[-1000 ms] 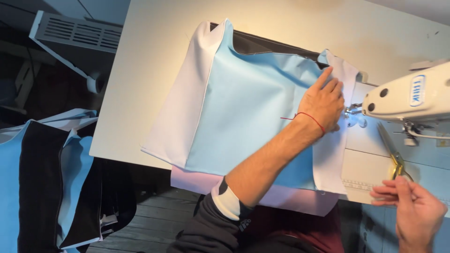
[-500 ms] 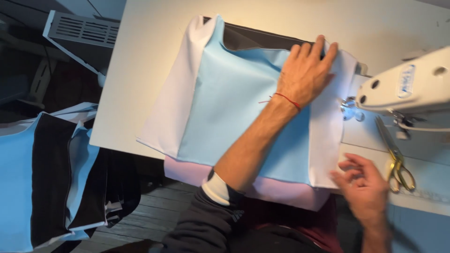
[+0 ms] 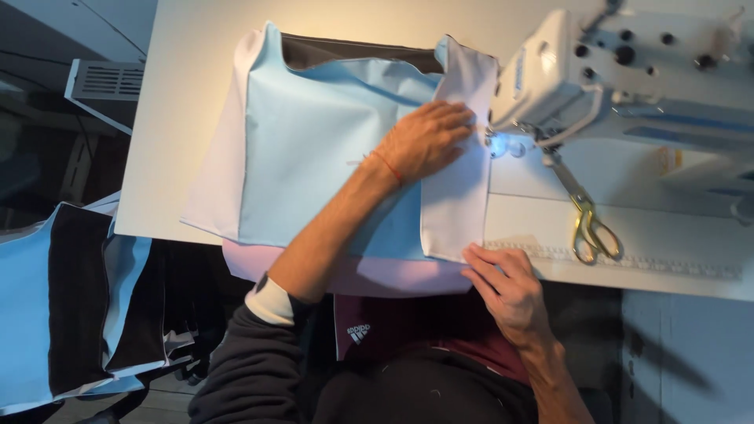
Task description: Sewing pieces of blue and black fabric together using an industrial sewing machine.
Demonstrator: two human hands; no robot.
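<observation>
Your left hand (image 3: 424, 141) lies flat, fingers spread, pressing the light blue fabric panel (image 3: 314, 149) onto the white surface (image 3: 188, 94), fingertips reaching the white strip (image 3: 459, 165) along the panel's right side, just beside the needle area of the white sewing machine (image 3: 628, 78). Your right hand (image 3: 506, 286) sits at the near edge of the surface, fingers loosely curled and pinching the lower corner of that white strip. The panel overhangs the near edge, a pink layer (image 3: 353, 275) showing beneath it. 1 pair of gold-handled scissors (image 3: 585, 216) rests right of the fabric, apart from both hands.
</observation>
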